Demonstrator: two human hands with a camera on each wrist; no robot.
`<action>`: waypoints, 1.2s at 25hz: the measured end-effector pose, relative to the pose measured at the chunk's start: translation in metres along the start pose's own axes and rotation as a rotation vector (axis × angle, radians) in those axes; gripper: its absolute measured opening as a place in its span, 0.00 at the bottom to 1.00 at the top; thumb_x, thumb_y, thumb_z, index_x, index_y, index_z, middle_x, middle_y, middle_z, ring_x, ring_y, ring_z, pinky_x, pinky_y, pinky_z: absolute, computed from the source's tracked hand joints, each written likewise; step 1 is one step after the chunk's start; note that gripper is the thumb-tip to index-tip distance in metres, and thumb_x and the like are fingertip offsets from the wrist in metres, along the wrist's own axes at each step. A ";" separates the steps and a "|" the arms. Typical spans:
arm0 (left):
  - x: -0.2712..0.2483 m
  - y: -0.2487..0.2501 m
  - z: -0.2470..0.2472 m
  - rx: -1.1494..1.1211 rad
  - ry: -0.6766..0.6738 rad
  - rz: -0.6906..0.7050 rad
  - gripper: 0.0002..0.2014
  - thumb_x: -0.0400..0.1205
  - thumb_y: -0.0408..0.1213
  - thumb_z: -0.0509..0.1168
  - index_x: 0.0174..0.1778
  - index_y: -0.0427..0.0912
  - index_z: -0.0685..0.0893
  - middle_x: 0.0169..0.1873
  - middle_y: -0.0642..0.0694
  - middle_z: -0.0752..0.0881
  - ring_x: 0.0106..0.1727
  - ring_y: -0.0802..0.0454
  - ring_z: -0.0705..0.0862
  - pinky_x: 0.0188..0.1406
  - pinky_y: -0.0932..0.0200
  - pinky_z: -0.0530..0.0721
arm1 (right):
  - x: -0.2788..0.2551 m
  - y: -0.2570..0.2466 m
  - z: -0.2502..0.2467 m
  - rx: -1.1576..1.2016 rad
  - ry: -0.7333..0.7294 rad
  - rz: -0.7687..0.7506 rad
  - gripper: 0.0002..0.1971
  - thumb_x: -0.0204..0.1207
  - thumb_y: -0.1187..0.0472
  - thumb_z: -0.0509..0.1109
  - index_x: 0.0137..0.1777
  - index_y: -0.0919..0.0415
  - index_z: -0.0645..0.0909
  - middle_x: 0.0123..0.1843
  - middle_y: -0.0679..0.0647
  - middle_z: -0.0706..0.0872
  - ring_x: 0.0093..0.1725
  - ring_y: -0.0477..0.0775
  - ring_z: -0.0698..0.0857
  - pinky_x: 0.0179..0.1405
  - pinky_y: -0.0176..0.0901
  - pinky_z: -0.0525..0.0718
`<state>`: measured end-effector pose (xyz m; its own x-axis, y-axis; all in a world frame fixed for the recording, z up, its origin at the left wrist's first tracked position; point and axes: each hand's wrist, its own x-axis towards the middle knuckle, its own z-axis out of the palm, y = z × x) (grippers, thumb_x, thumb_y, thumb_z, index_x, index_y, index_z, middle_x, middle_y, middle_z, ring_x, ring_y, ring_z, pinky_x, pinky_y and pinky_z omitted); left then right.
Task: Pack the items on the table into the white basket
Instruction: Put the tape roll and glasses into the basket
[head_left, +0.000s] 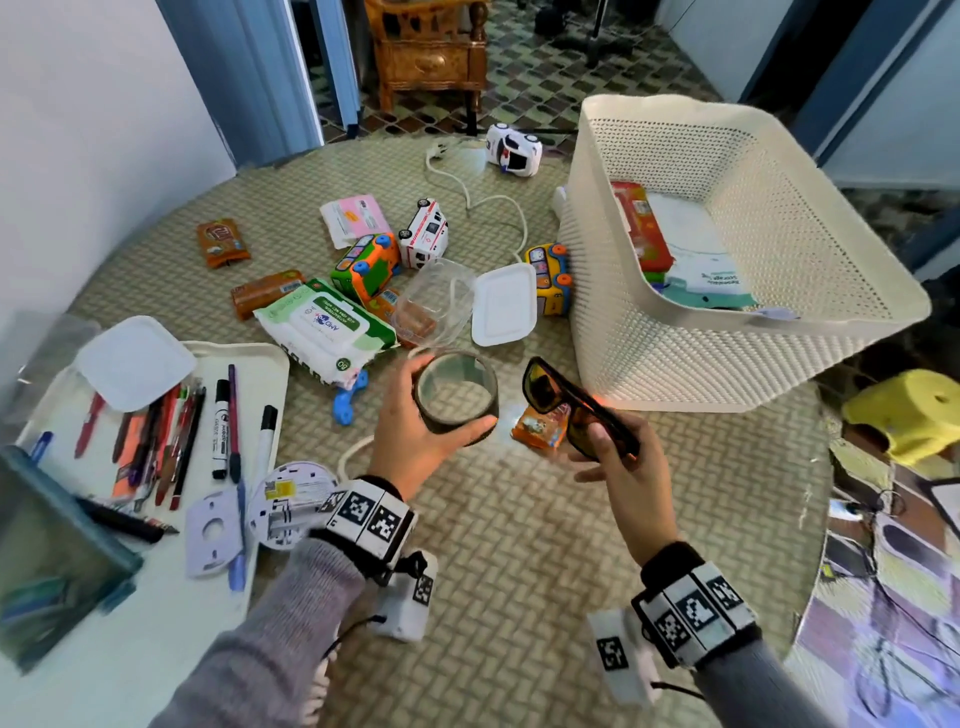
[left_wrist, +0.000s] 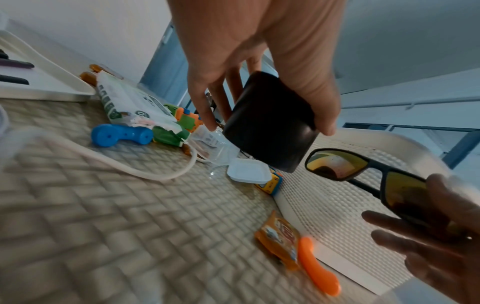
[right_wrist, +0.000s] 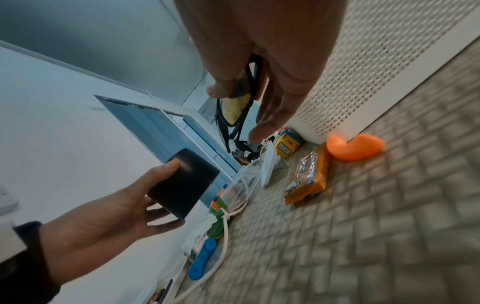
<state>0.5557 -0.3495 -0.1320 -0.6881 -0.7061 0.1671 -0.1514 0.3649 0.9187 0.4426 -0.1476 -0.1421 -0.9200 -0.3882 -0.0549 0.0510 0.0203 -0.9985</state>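
Both hands hang above the woven-patterned round desk (head_left: 519, 545): the left hand (head_left: 415, 441) has its grip closed round a dark round glass cup (head_left: 457, 397), thumb on one side and fingers on the other; the right hand (head_left: 615, 457) pinches black-framed sunglasses with orange mirrored lenses (head_left: 576, 405) by one lens, held up off the desk, just in front of the white perforated plastic basket (head_left: 675, 332). That basket stands on the desk with a red packet (head_left: 641, 228) and white pouches in it. Below the sunglasses, against the basket's near wall, lie an orange snack packet (head_left: 537, 428) and an orange plastic piece (left_wrist: 319, 269). Left of the basket sit a yellow toy bus (head_left: 550, 278), a white lid (head_left: 504, 304), a clear plastic tub (head_left: 434, 301), a green-and-white wet-wipes pack (head_left: 322, 325), a blue toy handset (head_left: 348, 400) and a white cord (head_left: 488, 208). Farther left a white tray (head_left: 260, 364) carries pens and markers. Beyond the desk, patterned floor tiles and a wooden chair (head_left: 426, 52) show
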 end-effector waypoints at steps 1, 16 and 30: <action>-0.006 0.006 0.005 -0.019 -0.014 -0.016 0.41 0.58 0.51 0.83 0.66 0.48 0.73 0.59 0.63 0.76 0.59 0.68 0.75 0.65 0.56 0.78 | -0.003 -0.003 -0.009 0.008 0.018 -0.008 0.14 0.79 0.63 0.68 0.63 0.63 0.75 0.51 0.60 0.88 0.42 0.59 0.88 0.29 0.41 0.86; -0.073 0.109 0.147 -0.047 -0.180 0.042 0.40 0.59 0.51 0.82 0.67 0.51 0.73 0.61 0.55 0.80 0.60 0.73 0.77 0.58 0.72 0.78 | -0.019 -0.055 -0.199 -0.018 0.164 -0.181 0.21 0.73 0.46 0.73 0.55 0.61 0.75 0.47 0.52 0.83 0.48 0.43 0.85 0.50 0.36 0.83; -0.144 0.176 0.264 -0.069 -0.217 0.049 0.38 0.62 0.51 0.79 0.67 0.51 0.73 0.61 0.61 0.77 0.61 0.72 0.76 0.49 0.73 0.80 | -0.015 -0.068 -0.350 0.046 0.320 -0.124 0.17 0.72 0.44 0.71 0.54 0.50 0.74 0.44 0.48 0.79 0.46 0.54 0.84 0.52 0.63 0.88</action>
<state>0.4404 -0.0234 -0.0887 -0.8309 -0.5390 0.1384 -0.0699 0.3479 0.9349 0.3174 0.1792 -0.0738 -0.9951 -0.0766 0.0618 -0.0578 -0.0534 -0.9969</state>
